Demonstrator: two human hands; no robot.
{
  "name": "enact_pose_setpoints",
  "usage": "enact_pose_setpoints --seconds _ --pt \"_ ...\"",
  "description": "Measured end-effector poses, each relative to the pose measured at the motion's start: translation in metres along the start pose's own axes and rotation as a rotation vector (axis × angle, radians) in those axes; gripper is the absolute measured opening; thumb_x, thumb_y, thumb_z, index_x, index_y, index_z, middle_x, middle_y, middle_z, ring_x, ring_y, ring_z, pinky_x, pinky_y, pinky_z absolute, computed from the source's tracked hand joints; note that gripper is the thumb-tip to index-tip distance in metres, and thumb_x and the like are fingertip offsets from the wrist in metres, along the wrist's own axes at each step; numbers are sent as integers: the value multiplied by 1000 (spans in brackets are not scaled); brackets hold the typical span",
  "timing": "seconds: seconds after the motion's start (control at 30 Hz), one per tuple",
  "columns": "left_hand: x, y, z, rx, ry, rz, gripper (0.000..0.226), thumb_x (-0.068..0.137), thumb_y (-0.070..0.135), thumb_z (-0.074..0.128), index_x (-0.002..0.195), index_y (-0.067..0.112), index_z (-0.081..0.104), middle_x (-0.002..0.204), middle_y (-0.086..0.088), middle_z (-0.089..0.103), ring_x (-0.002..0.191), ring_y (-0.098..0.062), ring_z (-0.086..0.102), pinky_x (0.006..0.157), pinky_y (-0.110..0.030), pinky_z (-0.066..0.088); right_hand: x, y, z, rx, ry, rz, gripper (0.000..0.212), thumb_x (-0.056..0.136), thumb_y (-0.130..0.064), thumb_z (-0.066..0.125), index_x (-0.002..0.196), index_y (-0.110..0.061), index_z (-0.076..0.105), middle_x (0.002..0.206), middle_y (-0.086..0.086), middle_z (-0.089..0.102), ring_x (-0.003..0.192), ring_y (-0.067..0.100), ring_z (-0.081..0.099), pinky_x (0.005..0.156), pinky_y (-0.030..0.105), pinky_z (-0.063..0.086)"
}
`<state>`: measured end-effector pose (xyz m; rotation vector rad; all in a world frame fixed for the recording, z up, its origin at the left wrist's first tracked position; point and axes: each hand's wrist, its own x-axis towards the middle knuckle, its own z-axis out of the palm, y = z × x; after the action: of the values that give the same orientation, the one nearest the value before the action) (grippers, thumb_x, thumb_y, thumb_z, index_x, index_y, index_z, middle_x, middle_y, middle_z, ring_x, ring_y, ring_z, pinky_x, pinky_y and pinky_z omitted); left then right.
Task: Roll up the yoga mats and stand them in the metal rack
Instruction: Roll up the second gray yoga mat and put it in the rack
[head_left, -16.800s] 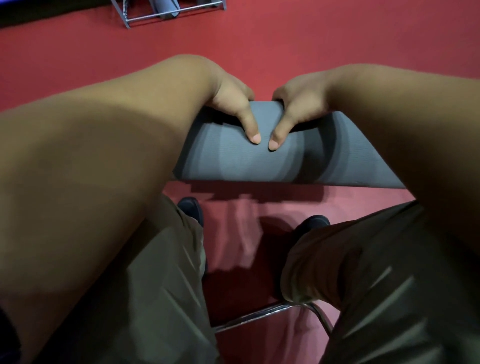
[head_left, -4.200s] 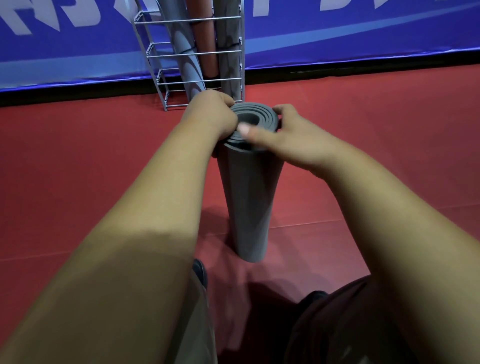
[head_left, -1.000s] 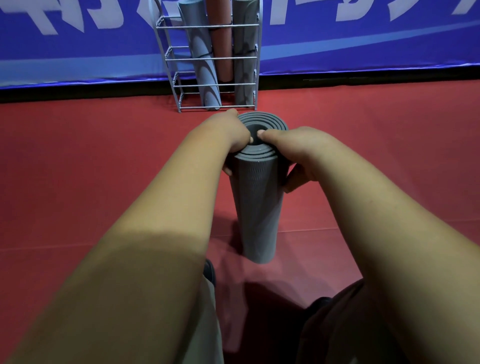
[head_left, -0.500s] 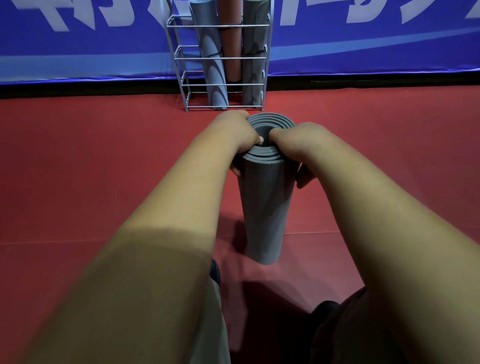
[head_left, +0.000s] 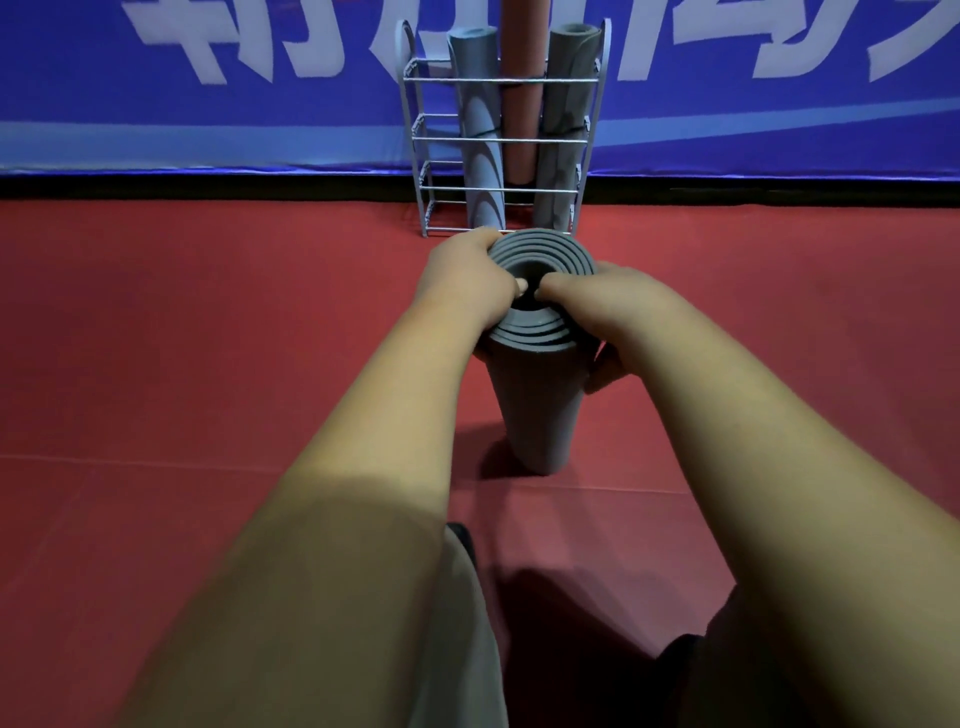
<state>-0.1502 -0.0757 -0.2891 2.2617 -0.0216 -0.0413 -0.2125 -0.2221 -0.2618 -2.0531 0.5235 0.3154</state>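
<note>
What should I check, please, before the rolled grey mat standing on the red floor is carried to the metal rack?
1. Roll tightness: the rolled grey foam mat shows even coils at its top end: ok.
2. Grip: left hand and right hand both grip that top end: ok.
3. Stance: mat upright on the red floor: ok.
4. Route to the silver wire rack: nothing seen in the way: ok.
5. Free slot: two grey rolls and one reddish roll fill most of it; gap at left: cannot tell.
</note>
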Motion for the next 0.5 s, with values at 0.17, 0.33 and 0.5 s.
enact_pose_setpoints --seconds 0.17,0.33,0.5 --pt "-15 -27 -33 -91 169 13 32 86 21 83 113 33 71 103 4 75 91 -26 74 79 -39 62 -5 -14 40 251 -111 -25 45 92 -28 72 134 -22 56 111 14 73 85 35 76 62 60 64" --pt "-29 -62 -76 -83 254 -12 28 86 19 81 108 31 69 96 5 75 87 -26 73 74 -41 63 -6 -51 90 175 -70 -170 47 86 -12 75 129 -25 62 113 12 73 95 35 74 60 62 64" --pt "-56 -130 -124 -214 308 -132 25 90 16 80 105 29 65 97 -3 72 73 -27 72 40 -43 59 -14 -90 163 -138 -91 -313 36 84 -14 72 120 -22 67 103 11 74 94 37 76 80 56 66"
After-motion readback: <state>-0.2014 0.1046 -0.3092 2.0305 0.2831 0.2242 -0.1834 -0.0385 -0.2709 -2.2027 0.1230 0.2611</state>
